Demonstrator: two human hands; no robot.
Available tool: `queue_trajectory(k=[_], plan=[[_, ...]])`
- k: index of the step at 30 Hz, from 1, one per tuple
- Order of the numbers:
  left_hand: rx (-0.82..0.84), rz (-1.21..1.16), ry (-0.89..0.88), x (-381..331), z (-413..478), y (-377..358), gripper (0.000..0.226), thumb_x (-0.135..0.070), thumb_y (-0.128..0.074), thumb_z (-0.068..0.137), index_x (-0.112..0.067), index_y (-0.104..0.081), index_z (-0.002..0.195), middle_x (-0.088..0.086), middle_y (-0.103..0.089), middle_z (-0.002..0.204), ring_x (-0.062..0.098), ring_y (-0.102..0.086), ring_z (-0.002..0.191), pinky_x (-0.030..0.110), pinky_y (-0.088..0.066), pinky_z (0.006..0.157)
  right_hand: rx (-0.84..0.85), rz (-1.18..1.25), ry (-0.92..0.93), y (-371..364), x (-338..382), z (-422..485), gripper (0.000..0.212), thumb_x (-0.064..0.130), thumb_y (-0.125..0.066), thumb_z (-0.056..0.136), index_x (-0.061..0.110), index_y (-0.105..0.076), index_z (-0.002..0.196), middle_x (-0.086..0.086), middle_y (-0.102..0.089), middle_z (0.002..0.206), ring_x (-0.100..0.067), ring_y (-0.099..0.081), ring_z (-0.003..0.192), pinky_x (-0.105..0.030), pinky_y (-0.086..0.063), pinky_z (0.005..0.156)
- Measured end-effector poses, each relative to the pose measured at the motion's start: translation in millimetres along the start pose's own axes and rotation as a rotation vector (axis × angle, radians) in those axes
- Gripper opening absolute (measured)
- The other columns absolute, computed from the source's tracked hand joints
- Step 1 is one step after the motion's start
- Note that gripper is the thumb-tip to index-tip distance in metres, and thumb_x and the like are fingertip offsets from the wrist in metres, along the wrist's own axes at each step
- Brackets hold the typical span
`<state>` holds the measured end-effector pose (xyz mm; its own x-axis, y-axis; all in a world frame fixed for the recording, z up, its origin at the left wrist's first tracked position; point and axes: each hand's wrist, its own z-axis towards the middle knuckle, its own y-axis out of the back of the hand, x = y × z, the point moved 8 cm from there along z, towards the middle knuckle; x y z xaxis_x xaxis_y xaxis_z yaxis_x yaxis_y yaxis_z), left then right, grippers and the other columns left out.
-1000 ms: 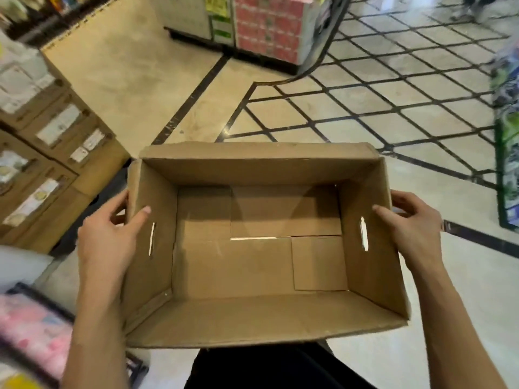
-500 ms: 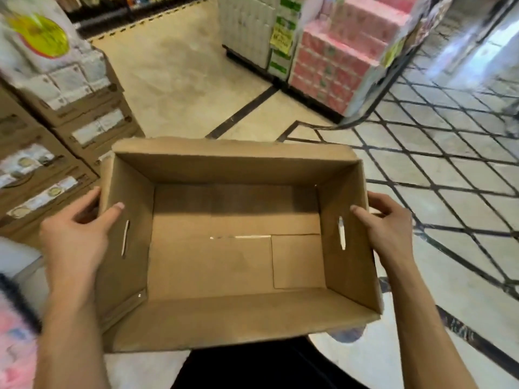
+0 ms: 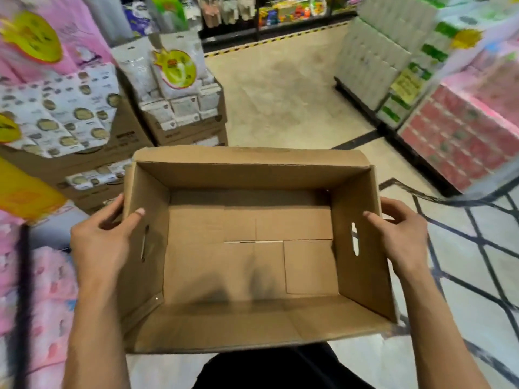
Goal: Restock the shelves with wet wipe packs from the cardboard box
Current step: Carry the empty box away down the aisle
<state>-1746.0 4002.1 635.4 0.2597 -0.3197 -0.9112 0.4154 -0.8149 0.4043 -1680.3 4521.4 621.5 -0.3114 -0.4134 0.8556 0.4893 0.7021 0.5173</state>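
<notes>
Two bare hands hold an open brown cardboard box (image 3: 362, 279) by its short side walls, in front of the person's dark-clothed body (image 3: 280, 369) and above the floor. The left hand (image 3: 101, 242) grips the left wall with its thumb hooked over the rim onto the inner face; its fingers (image 3: 112, 204) curl round the outside, mostly hidden by the cardboard. The right hand (image 3: 404, 234) clasps the right wall the same way, thumb inside, fingers largely out of sight behind it. Each wall has a narrow handle slot just beside the thumb. The box's folded bottom flaps lie fully in view, crossed by soft shadows. To the left stand stacked brown cartons of white printed packs (image 3: 56, 119); their print is too blurred to read. Pink packs (image 3: 45, 290) at the lower left are smeared and cut off by the frame edge. On the right rises a stack of red and pink packs (image 3: 463, 141) beside white and green packs (image 3: 373, 66). The beige shop floor (image 3: 280, 94) turns to dark diamond lines at the right, and a far shelf (image 3: 286, 9) carries colourful goods.
</notes>
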Motion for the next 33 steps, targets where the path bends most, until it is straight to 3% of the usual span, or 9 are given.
queue_trajectory(k=[2, 5, 10, 14, 21, 24, 26, 28, 33], plan=[[-0.062, -0.040, -0.005, -11.3, 20.9, -4.8, 0.050, -0.026, -0.080, 0.082, -0.024, -0.067, 0.130, -0.008, -0.070, 0.116, 0.000, -0.066, 0.100, 0.027, -0.053, 0.097, 0.051, 0.021, 0.019, -25.6, 14.5, 44.6, 0.036, 0.020, -0.077, 0.087, 0.018, -0.072, 0.123, -0.003, -0.073, 0.115, -0.023, -0.068, 0.109, -0.045, -0.058, 0.096], [-0.155, -0.041, 0.015, -15.8, 51.6, -1.4, 0.048, -0.022, -0.081, 0.081, -0.020, -0.069, 0.128, -0.011, -0.071, 0.114, -0.018, -0.063, 0.089, 0.006, -0.049, 0.083, 0.170, 0.019, 0.073, -78.6, 46.4, 108.3, 0.036, 0.020, -0.077, 0.086, 0.017, -0.072, 0.122, -0.004, -0.073, 0.110, -0.025, -0.069, 0.108, -0.018, -0.055, 0.083], [-0.375, -0.066, 0.122, 3.9, 71.2, 43.7, 0.046, -0.026, -0.083, 0.080, -0.023, -0.072, 0.125, -0.010, -0.075, 0.111, 0.003, -0.068, 0.101, 0.028, -0.053, 0.096, 0.369, 0.012, 0.188, -187.5, 127.8, 168.0, 0.036, 0.015, -0.075, 0.088, 0.015, -0.071, 0.124, -0.005, -0.073, 0.110, -0.022, -0.067, 0.104, -0.028, -0.056, 0.085], [-0.524, -0.051, 0.200, 26.4, 79.2, 90.5, 0.044, -0.023, -0.080, 0.082, -0.022, -0.071, 0.126, -0.011, -0.073, 0.112, -0.002, -0.066, 0.100, 0.012, -0.052, 0.089, 0.557, -0.009, 0.258, -292.3, 177.6, 173.4, 0.035, 0.016, -0.074, 0.089, 0.016, -0.071, 0.123, -0.007, -0.073, 0.114, -0.027, -0.068, 0.107, -0.051, -0.056, 0.097], [-0.771, -0.167, 0.320, 72.8, 83.4, 155.1, 0.042, -0.017, -0.078, 0.085, -0.025, -0.070, 0.125, -0.016, -0.076, 0.097, -0.020, -0.059, 0.069, 0.004, -0.051, 0.073, 0.777, -0.042, 0.432, -434.4, 259.5, 146.0, 0.032, 0.013, -0.076, 0.085, 0.018, -0.074, 0.117, -0.004, -0.075, 0.107, -0.026, -0.070, 0.097, -0.042, -0.057, 0.089], [-0.855, -0.167, 0.379, 89.0, 77.6, 168.1, 0.044, -0.015, -0.076, 0.085, -0.027, -0.068, 0.127, -0.035, -0.070, 0.084, -0.027, -0.056, 0.066, -0.005, -0.041, 0.060, 0.871, -0.097, 0.500, -498.5, 283.5, 136.8, 0.030, 0.010, -0.075, 0.085, 0.014, -0.075, 0.114, -0.006, -0.074, 0.105, -0.028, -0.070, 0.101, -0.036, -0.052, 0.087], [-0.932, -0.185, 0.468, 104.3, 66.1, 177.7, 0.042, -0.018, -0.077, 0.085, -0.026, -0.070, 0.126, -0.022, -0.075, 0.101, -0.021, -0.061, 0.075, -0.002, -0.045, 0.065, 0.958, -0.146, 0.546, -544.2, 298.4, 124.3, 0.030, 0.014, -0.076, 0.084, 0.014, -0.074, 0.114, -0.007, -0.074, 0.106, -0.028, -0.069, 0.103, -0.038, -0.052, 0.090], [-1.025, -0.190, 0.530, 116.7, 50.0, 182.5, 0.043, -0.022, -0.078, 0.084, -0.027, -0.071, 0.126, -0.012, -0.074, 0.112, -0.005, -0.066, 0.093, 0.014, -0.052, 0.082, 1.070, -0.180, 0.606, -591.8, 314.1, 103.3, 0.036, 0.025, -0.075, 0.078, 0.018, -0.074, 0.113, -0.006, -0.076, 0.106, -0.025, -0.069, 0.100, -0.042, -0.054, 0.091], [-1.269, -0.225, 0.690, 134.3, 10.6, 176.9, 0.038, -0.025, -0.078, 0.083, -0.030, -0.074, 0.121, -0.011, -0.076, 0.106, 0.010, -0.071, 0.095, 0.034, -0.056, 0.091, 1.315, -0.281, 0.769, -704.5, 363.4, 40.6, 0.042, 0.035, -0.075, 0.077, 0.023, -0.074, 0.117, -0.002, -0.075, 0.111, -0.023, -0.069, 0.106, -0.048, -0.055, 0.095]])
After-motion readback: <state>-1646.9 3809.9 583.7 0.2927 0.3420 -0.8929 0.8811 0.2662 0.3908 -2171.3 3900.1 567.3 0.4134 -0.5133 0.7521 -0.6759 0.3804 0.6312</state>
